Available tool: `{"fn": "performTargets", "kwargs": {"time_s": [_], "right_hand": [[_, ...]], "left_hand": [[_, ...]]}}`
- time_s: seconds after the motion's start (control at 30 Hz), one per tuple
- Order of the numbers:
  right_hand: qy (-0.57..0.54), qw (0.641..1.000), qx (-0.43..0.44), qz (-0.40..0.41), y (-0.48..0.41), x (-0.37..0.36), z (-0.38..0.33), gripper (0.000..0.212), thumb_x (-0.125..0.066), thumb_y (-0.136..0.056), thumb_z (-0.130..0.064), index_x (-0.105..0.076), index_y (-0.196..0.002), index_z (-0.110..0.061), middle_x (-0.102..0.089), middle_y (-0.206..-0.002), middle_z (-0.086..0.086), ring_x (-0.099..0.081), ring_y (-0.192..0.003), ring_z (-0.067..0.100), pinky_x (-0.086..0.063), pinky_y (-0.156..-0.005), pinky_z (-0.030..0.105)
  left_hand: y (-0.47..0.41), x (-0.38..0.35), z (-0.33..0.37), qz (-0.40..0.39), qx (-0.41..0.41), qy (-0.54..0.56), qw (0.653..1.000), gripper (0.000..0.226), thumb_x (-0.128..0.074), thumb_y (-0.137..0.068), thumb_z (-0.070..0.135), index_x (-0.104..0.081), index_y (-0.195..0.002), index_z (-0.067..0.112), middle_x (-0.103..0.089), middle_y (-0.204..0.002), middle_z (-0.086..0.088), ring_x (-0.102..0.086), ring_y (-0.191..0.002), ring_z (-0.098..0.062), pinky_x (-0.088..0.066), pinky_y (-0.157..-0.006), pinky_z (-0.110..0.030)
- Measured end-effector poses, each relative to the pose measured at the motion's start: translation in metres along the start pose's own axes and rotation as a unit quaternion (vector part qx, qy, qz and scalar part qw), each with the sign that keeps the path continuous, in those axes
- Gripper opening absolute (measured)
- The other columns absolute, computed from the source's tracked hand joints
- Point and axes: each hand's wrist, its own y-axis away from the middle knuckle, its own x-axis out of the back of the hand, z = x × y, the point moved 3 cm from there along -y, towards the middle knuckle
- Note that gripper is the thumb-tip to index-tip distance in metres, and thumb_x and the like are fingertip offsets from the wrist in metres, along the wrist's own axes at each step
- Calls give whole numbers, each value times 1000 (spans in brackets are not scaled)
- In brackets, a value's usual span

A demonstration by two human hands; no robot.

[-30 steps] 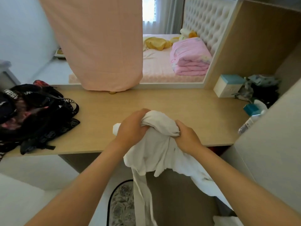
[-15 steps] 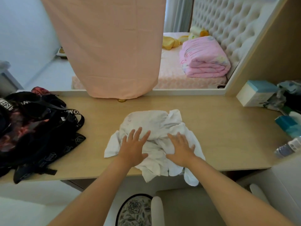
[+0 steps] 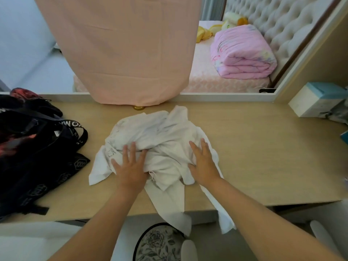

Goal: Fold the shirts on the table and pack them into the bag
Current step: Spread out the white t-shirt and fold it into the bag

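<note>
A crumpled white shirt (image 3: 162, 136) lies in a heap in the middle of the wooden table (image 3: 263, 157), with part of it hanging over the front edge. My left hand (image 3: 131, 166) rests flat on the heap's left front, fingers spread. My right hand (image 3: 203, 162) lies flat on its right side, fingers apart. Neither hand grips the cloth. A black bag (image 3: 33, 151) with red patches and printed straps sits slumped at the table's left end, apart from the shirt.
A peach cloth (image 3: 120, 53) hangs over the mirror behind the table, down to a small gold object (image 3: 139, 107). A white and teal box (image 3: 316, 100) and other items stand at the right end. A patterned stool (image 3: 160, 243) is below the front edge.
The bunched shirt held in both hands one second ago now lies on the table. My hands let go, flattened on it, and have since slid apart, spreading the cloth.
</note>
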Motion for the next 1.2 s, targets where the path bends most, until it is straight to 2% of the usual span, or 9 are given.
{"fn": "performTargets", "kwargs": {"time_s": [0.17, 0.33, 0.47, 0.67, 0.73, 0.83, 0.93, 1.07, 1.2], "right_hand": [[211, 958, 154, -122, 35, -48, -38, 113, -55, -68, -84, 17, -149, -54, 44, -154, -1, 43, -139, 26, 21, -106, 67], [246, 961, 20, -123, -14, -47, -8, 109, -53, -83, -73, 31, -145, -41, 41, -155, -1, 35, -145, 26, -2, -113, 69], [216, 975, -29, -34, -53, -4, 23, 68, -49, -101, -25, -12, -157, -33, 18, -164, 6, 11, -152, 31, -39, -107, 55], [12, 941, -285, 181, -14, 19, 38, 78, -57, -89, -51, -10, -150, -42, 8, -163, 11, -4, -149, 35, -25, -108, 67], [-20, 968, -168, 185, 11, 4, 34, 75, -51, -92, -57, -8, -153, -48, 10, -164, 6, -4, -151, 31, -25, -111, 57], [173, 981, 87, -13, 22, -21, 44, 72, -39, -91, -62, -4, -153, -52, 27, -162, 3, 16, -151, 28, -19, -112, 60], [260, 960, -38, -96, -16, -8, 85, 63, -12, -91, -69, -6, -152, -54, 36, -157, -1, 21, -150, 24, -17, -112, 69], [268, 931, -193, -155, -68, 35, 103, 63, -27, -98, -66, -2, -154, -49, 33, -160, -1, 21, -150, 29, -20, -108, 74], [260, 944, -162, -122, -52, 54, 93, 60, -29, -97, -65, -22, -151, -41, 27, -162, 5, 16, -151, 32, -14, -112, 71]], "left_hand": [[-2, -7, -3, -8, 21, 298, 954, 82, -73, -78, 41, -34, -148, 25, -20, -150, -13, -40, -131, -37, -42, -103, -44], [5, 8, 4, 31, -119, 341, 932, 70, -63, -84, 52, -35, -145, 35, -43, -134, 11, -52, -114, -12, -50, -90, -31], [-6, 8, -17, 196, -14, 177, 964, 73, -64, -78, 56, -43, -143, 31, -46, -143, -5, -44, -129, -29, -43, -97, -48], [-33, -29, 19, -34, -59, 320, 945, 103, -59, -74, 73, -5, -154, 37, -20, -160, -11, -19, -147, -28, -21, -119, -42], [-39, -32, 44, -64, -87, 367, 924, 98, -51, -73, 76, -9, -154, 39, -21, -160, -5, -19, -147, -22, -22, -120, -42], [-49, -22, 81, -95, -79, 449, 885, 68, -52, -91, 56, -23, -151, 42, -18, -161, 4, -20, -147, -14, -23, -118, -34], [-60, -12, 106, -144, -126, 424, 885, 65, -55, -95, 43, -24, -152, 37, -17, -162, 6, -18, -148, -13, -19, -115, -29], [-64, -12, 117, -182, -172, 353, 901, 68, -55, -95, 45, -23, -154, 34, -19, -162, 6, -15, -149, -16, -17, -120, -34], [-39, -3, 132, -95, -182, 316, 926, 58, -53, -96, 41, -34, -150, 33, -33, -155, 3, -28, -141, -23, -29, -113, -35]]}}
